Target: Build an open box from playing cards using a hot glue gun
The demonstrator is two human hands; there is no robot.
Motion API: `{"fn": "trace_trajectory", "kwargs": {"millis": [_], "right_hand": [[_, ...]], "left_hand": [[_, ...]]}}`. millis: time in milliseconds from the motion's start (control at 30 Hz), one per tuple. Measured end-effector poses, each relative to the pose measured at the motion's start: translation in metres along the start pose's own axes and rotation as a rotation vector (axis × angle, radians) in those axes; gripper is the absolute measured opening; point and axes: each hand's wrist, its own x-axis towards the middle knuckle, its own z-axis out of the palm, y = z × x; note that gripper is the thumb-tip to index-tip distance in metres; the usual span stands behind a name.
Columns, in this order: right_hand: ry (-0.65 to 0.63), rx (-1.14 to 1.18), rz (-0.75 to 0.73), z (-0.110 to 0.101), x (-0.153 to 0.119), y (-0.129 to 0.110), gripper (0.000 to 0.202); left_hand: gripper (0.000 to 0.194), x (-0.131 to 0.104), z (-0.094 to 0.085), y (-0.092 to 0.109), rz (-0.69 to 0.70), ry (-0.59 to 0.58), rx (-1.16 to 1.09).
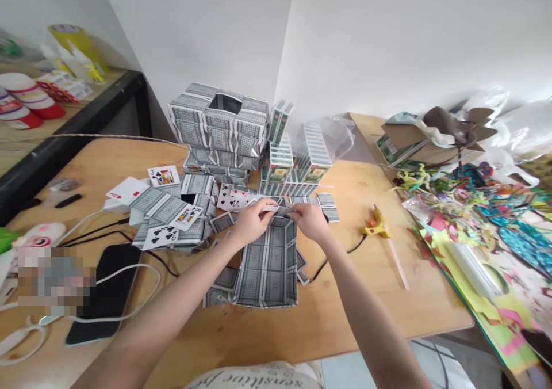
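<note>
An open box point(267, 262) made of folded grey-backed playing cards lies in front of me, its long side pointing away. At its far end my left hand point(254, 222) is closed, pinching a playing card point(271, 208) between thumb and fingers. My right hand point(311, 221) is closed too, gripping the right part of the card at that end. Fingers partly hide the card, and I cannot tell whether it is joined to the box. Loose playing cards point(222, 222) lie beside and under the box.
Left of the box is a pile of playing cards point(160, 236), with a phone point(107, 288) and cables nearby. Behind stand a card-built structure point(219, 130) and stacked card packs point(280, 167). A yellow glue gun point(376, 223) rests at right, near colourful craft scraps point(474, 205).
</note>
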Motion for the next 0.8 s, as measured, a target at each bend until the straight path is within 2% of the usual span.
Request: {"fn": "trace_trajectory", "kwargs": {"millis": [200,333,500,633,700,800], "right_hand": [[-0.184,-0.286,-0.037,-0.009,0.005,-0.013,0.018],[-0.246,-0.361,-0.062,-0.012,0.005,-0.019,0.018],[-0.195,-0.284,-0.113,-0.012,-0.005,-0.017,0.025],[-0.177,-0.368,-0.132,-0.011,-0.013,-0.016,0.022],[-0.195,-0.423,-0.149,-0.012,-0.014,-0.018,0.020],[-0.226,-0.487,-0.156,-0.016,-0.015,-0.024,0.023]], "left_hand": [[0.020,0.001,0.000,-0.001,-0.032,-0.019,0.004],[0.015,0.004,-0.002,-0.001,-0.051,-0.053,0.020],[0.012,0.004,-0.004,-0.002,-0.061,-0.114,0.017],[0.012,0.003,-0.004,-0.004,-0.029,-0.185,0.013],[0.018,0.003,-0.003,-0.004,-0.023,-0.216,0.040],[0.037,0.003,-0.002,-0.002,-0.048,-0.242,0.100]]}}
